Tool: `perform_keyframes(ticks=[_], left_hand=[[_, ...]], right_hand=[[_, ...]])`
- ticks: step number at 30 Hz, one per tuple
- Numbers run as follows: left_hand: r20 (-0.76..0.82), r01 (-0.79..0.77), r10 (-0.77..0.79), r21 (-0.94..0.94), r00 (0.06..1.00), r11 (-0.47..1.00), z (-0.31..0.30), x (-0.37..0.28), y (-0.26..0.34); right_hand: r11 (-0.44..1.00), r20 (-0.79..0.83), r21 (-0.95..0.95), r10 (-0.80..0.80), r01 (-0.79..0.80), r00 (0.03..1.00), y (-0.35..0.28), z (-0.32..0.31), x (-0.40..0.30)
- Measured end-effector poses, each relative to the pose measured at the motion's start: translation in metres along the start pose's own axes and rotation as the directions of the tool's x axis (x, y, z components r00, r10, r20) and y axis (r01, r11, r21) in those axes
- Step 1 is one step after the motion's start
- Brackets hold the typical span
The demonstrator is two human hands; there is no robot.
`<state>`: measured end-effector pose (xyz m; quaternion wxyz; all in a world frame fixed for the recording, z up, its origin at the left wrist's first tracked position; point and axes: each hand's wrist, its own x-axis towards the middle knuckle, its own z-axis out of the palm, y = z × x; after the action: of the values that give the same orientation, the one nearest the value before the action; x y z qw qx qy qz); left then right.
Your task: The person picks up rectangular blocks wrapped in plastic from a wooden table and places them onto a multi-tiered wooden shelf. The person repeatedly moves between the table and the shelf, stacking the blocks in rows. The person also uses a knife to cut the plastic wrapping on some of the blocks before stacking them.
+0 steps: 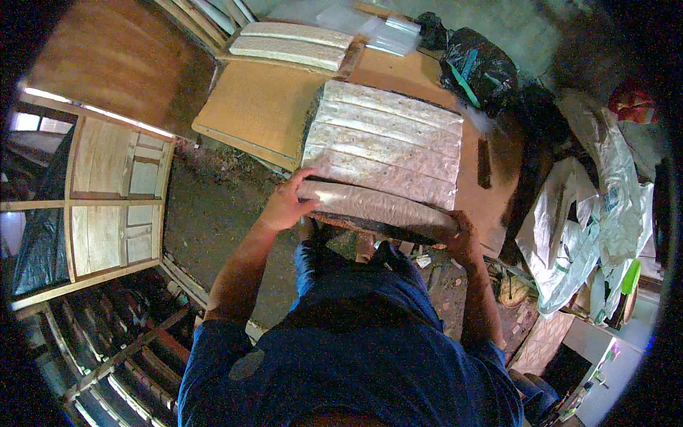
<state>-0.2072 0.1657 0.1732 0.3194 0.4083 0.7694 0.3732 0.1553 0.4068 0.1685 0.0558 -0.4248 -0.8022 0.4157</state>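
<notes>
My left hand (288,202) grips the left end of a long pale slab (373,204), its thumb on the near side and its fingers over the far side. The slab's right end is in my right hand (463,236), which is partly in shadow. The slab looks slightly bowed and lies along the near edge of a group of similar mottled slabs (387,139). Those rest side by side on a dark-edged board or tray, mostly hidden under them. Their exact material is hard to settle.
Two more pale slabs (292,44) lie at the back of the tabletop (493,213), near clear plastic sheets (394,36). A brown board (261,109) is at left. Black plastic bags (477,69) sit back right; white sacks (576,235) hang at right. Wooden racks (114,368) stand lower left.
</notes>
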Motion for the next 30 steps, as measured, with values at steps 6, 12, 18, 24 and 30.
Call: perform_keyframes(ticks=[6, 12, 18, 24, 30], left_hand=[[-0.138, -0.086, 0.109, 0.162, 0.984, 0.983, 0.003, -0.004, -0.031], [-0.157, -0.138, 0.253, 0.520, 0.955, 0.843, 0.002, -0.022, -0.001], [0.046, -0.204, 0.218, 0.576, 0.975, 0.791, 0.030, -0.017, 0.017], [0.088, -0.219, 0.212, 0.644, 0.973, 0.733, 0.029, -0.018, 0.006], [0.005, -0.196, 0.234, 0.564, 0.972, 0.802, 0.019, -0.026, 0.018]], right_hand=[[0.997, -0.060, -0.073, 0.025, -0.030, 0.998, -0.005, -0.002, -0.003], [0.884, -0.178, -0.412, -0.317, 0.222, 0.932, -0.020, 0.002, -0.004], [0.746, 0.009, -0.563, -0.425, 0.356, 0.905, -0.026, 0.037, 0.000], [0.727, 0.046, -0.569, -0.439, 0.385, 0.897, -0.027, 0.036, 0.001], [0.891, -0.098, -0.356, -0.335, 0.281, 0.937, -0.030, 0.023, 0.010]])
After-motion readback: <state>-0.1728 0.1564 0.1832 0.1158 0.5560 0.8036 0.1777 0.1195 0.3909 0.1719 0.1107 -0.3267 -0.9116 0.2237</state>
